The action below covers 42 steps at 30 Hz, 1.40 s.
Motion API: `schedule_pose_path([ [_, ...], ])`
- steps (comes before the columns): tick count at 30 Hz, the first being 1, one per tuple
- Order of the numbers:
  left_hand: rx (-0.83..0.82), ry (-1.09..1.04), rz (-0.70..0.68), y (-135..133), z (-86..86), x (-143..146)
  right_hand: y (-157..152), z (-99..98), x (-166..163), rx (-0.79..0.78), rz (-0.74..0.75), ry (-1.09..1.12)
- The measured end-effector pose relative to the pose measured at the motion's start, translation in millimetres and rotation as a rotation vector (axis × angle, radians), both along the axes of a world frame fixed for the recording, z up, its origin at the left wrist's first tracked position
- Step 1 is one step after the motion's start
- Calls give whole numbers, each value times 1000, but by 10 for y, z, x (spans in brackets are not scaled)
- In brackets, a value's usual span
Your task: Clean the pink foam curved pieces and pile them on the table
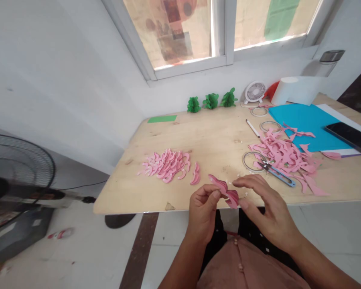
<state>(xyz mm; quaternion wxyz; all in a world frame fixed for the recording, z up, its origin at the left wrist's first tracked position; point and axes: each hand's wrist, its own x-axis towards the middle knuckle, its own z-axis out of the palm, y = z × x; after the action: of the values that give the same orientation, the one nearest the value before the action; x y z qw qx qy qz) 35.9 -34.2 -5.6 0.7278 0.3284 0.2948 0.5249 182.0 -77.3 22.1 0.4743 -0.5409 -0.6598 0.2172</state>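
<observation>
Lower centre of frame: left hand (203, 208) pinching pink paper (232, 197); right hand (269, 210) grip spread just beside it. Worktop (210, 134): three green trees (211, 101), three rings (243, 161), one snips (281, 177), one phone (353, 138).

Beneath the window (230, 32), I see three green paper ornaments (211, 101) lined up beside a small white fan (255, 92), while a black phone (350, 137) lies partly on blue sheets (307, 124) and a large wire-caged fan (33, 164) stands nearby
</observation>
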Motion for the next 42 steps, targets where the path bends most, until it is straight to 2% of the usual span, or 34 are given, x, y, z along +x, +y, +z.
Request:
schedule_pose_path([
  [6,21,79,-11,-7,-2,-8,54,43,-94,-64,5,-71],
  [15,-56,-21,-87,17,-8,-2,51,16,-75,-110,12,8],
  [23,-113,-26,-179,36,22,4,96,69,11,-294,164,234],
  [34,-151,-89,-221,70,-42,11,70,28,-37,-402,105,425],
  [42,-179,-98,-237,76,-75,-8,52,31,-91,-298,38,299],
])
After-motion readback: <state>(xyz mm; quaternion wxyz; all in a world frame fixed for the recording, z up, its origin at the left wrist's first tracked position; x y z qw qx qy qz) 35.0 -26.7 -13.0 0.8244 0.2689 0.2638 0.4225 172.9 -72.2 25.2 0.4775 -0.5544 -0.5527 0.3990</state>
